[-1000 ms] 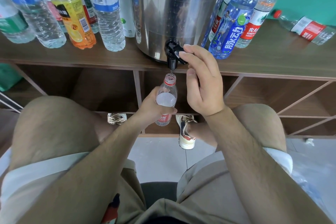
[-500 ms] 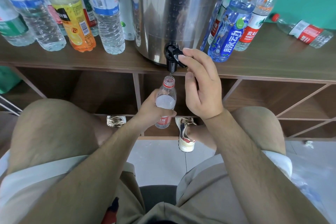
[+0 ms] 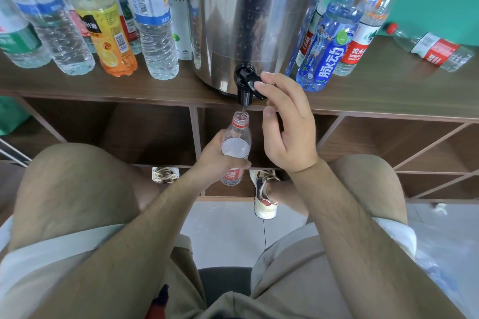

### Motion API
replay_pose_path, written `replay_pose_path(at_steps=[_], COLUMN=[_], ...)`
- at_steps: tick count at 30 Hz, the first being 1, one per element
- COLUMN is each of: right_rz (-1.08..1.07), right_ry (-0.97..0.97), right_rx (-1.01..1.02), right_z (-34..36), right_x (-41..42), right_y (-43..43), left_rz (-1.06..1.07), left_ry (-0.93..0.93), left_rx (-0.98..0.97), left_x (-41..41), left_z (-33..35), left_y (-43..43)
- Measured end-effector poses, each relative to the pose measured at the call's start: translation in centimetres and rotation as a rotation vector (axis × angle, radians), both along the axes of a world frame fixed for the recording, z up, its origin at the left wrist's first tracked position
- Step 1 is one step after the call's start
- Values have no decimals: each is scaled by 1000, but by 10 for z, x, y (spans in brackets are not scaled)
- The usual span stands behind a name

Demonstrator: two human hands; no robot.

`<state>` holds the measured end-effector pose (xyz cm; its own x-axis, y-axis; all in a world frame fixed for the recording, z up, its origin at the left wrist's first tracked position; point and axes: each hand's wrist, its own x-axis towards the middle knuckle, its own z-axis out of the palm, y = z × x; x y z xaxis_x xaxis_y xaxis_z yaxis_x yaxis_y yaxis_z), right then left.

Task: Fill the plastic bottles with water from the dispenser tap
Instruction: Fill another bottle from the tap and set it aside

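Two bare hands raised above bent knees in beige shorts. Nearer, the left hand [image 3: 220,160], fingers curled round the lower body of a small clear plastic bottle [image 3: 236,147] with a red label and a red neck ring, held upright and uncapped directly under the spout. Inside it, water to about the shoulder, the surface showing as a pale disc; a thin stream dropping into the open mouth. Just to the right, the right hand [image 3: 287,132], fingers [image 3: 264,80] bent over the lever of the black plastic tap [image 3: 245,83], thumb apart beneath it. Behind the tap, a tall stainless-steel dispenser drum [image 3: 248,8], standing at the front edge of the brown wooden counter [image 3: 388,93]. Left of the drum, a crowd of upright bottles, among them an orange-and-yellow labelled drink bottle [image 3: 108,33] and a clear ribbed bottle with a blue-and-white label [image 3: 153,21]. Right of the drum, a blue-tinted bottle with a blue cap [image 3: 329,41], capped and upright. Farthest right, a clear red-capped bottle with a red label [image 3: 435,50], lying on its side. Fill levels of these hard to judge.
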<state>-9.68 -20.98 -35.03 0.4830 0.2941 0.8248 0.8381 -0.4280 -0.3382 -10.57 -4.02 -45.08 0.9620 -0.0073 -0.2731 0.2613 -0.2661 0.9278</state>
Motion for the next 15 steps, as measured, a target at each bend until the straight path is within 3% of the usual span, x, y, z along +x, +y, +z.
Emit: replay_pose_path(at_steps=[15], right_rz=[2], right_ry=[24], right_rx=[15], right_z=[0], right_x=[-2], right_y=[1], left_rz=[-2], left_ry=[6], left_rx=[25], left_x=[-1], left_z=[3], left_y=[-1])
